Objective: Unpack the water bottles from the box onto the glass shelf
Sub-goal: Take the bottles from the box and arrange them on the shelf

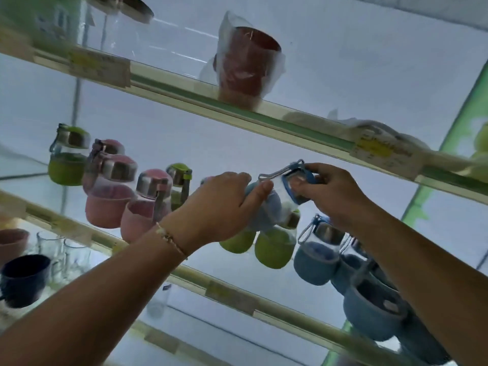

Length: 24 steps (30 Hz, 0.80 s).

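Observation:
I look up at a glass shelf (190,277) that carries small round water bottles with steel caps. A blue bottle (274,200) is tilted in the air above the shelf's middle. My left hand (219,207) grips its blue sleeve, and my right hand (332,192) holds its cap end with the blue strap. Pink bottles (111,204) and green bottles (67,159) stand at the left. Two green bottles (273,248) sit right under my hands. More blue bottles (317,257) line up at the right. The box is out of view.
The shelf above (237,113) bears a brown cup wrapped in plastic (248,64) and yellow price labels (383,154). Lower left, a dark blue cup (23,280), a pink cup (12,244) and clear glass mugs (66,253) stand. A green pillar (449,146) rises at the right.

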Available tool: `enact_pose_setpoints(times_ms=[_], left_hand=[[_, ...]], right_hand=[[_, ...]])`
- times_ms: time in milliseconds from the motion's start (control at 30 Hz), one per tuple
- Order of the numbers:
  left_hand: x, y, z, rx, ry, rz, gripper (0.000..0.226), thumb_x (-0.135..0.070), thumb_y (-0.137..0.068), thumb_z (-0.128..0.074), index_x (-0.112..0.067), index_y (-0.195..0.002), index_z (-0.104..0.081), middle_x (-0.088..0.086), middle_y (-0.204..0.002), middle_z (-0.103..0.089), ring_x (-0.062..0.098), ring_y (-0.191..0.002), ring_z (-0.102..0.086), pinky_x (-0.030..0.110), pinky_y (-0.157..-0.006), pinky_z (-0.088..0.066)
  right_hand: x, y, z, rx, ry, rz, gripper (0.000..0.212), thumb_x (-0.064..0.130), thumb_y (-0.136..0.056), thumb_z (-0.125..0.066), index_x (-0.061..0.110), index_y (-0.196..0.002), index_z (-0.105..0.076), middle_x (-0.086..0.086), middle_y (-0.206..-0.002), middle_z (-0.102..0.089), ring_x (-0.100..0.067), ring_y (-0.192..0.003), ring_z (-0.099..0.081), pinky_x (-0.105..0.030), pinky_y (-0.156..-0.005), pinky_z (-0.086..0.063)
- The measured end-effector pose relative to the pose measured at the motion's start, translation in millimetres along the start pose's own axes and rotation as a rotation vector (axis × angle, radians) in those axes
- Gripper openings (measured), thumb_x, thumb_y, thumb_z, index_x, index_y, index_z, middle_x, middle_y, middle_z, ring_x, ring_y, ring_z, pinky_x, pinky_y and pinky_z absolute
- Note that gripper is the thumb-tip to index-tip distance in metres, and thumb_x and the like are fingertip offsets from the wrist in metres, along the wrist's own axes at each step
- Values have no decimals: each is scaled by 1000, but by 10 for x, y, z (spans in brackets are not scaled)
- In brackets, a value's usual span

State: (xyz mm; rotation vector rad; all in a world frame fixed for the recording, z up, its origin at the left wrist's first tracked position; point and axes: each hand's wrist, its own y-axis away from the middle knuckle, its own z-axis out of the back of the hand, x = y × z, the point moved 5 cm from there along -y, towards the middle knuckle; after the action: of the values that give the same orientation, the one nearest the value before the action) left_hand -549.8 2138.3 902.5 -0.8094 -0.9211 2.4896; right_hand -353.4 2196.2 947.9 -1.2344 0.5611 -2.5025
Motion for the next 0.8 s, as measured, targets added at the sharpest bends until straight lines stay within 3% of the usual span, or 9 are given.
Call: enact_pose_setpoints(times_ms=[167,267,400,633,700,800], left_hand=[[-291,164,-365,125,73,25,62,-67,-90,-22,-22,-118,-54,1,-116,-64,15,-99,-62,29,-83,-52],[-424,269,-560,140,140,65,56,-60,-95,-30,-21,-132,-47,0,-126,-62,13,-109,-60,23,-84,-45],[-543,427,-846,216,342,114,42,-54,-95,-41,-28,-127,-46,-13,-113,-62,-2,-93,-60,8,-73,-49],[-573,513,-1294,316,400,174,41,-41,-93,-59,-22,-127,-49,-10,-114,-63,7,-101,-61,18,-80,-53],[-546,516,-1405,326,385,174,44,-41,-91,-62,-23,-129,-50,-7,-117,-65,8,-101,-63,28,-88,-54],[-548,498,-1524,337,370,182,47,-39,-90,-64,-21,-130,-48,-4,-120,-63,9,-102,-60,23,-85,-53]], right_hand=[[-152,219,231,119,153,-3,38,27,-76,-82,30,-111,-69,1,-106,-68,-17,-92,-67,-35,-83,-59],[-224,294,301,197,284,-7,43,32,-72,-83,29,-113,-70,3,-102,-68,-17,-84,-68,-32,-72,-60],[-304,372,371,296,401,14,44,31,-73,-82,27,-115,-70,4,-103,-65,-14,-87,-64,-30,-78,-55],[-420,470,429,332,573,101,43,40,-79,-78,23,-117,-69,11,-95,-60,-4,-81,-57,-15,-65,-42],[-465,466,440,326,604,110,46,42,-79,-77,23,-120,-68,10,-98,-58,-5,-82,-56,-17,-67,-41],[-552,449,457,323,646,109,50,46,-78,-76,23,-122,-67,10,-102,-57,-10,-88,-54,-21,-74,-40]])
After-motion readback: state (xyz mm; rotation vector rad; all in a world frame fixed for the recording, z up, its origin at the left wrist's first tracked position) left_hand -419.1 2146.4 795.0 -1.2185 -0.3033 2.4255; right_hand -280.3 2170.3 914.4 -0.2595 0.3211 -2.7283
